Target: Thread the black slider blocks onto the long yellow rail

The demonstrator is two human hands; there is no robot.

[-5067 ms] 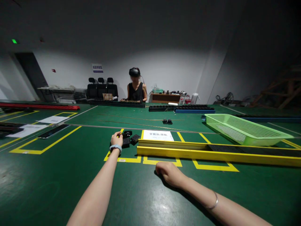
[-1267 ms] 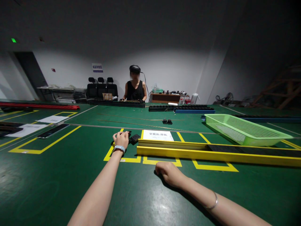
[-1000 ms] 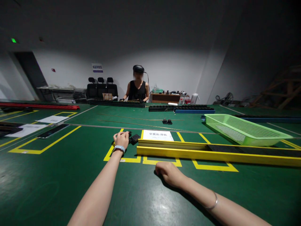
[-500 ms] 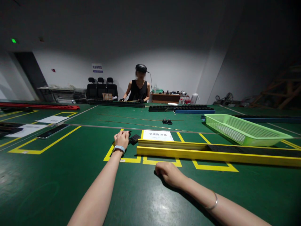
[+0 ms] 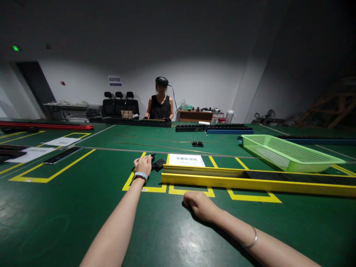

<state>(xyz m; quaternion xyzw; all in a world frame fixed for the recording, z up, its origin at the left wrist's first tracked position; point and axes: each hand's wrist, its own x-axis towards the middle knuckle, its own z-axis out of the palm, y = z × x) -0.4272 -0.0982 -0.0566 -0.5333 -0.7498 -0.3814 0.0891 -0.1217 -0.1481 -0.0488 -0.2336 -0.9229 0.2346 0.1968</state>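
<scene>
Curled over the table, my left hand (image 5: 143, 164) has its fingertips beside dark parts, and what they hold, if anything, is hidden. A black squarish block (image 5: 159, 164) lies just right of that hand, near the left end of a yellow channel rail (image 5: 200, 179). Farther right, a black strip (image 5: 300, 178) sits inside this rail. My right hand (image 5: 200, 204) rests on the green table in front of the rail, closed like a fist, with nothing visible in it. A printed white sheet (image 5: 187, 160) lies behind the rail.
A green plastic basket (image 5: 289, 163) stands behind the rail at right. Two small black pieces (image 5: 197, 144) and thin rods (image 5: 167, 147) lie farther back. At left are a phone-like slab (image 5: 63, 155) and papers (image 5: 30, 154). A person (image 5: 161, 105) is across the table.
The person across the table has shifted left and straightened. My hands stay in nearly the same place.
</scene>
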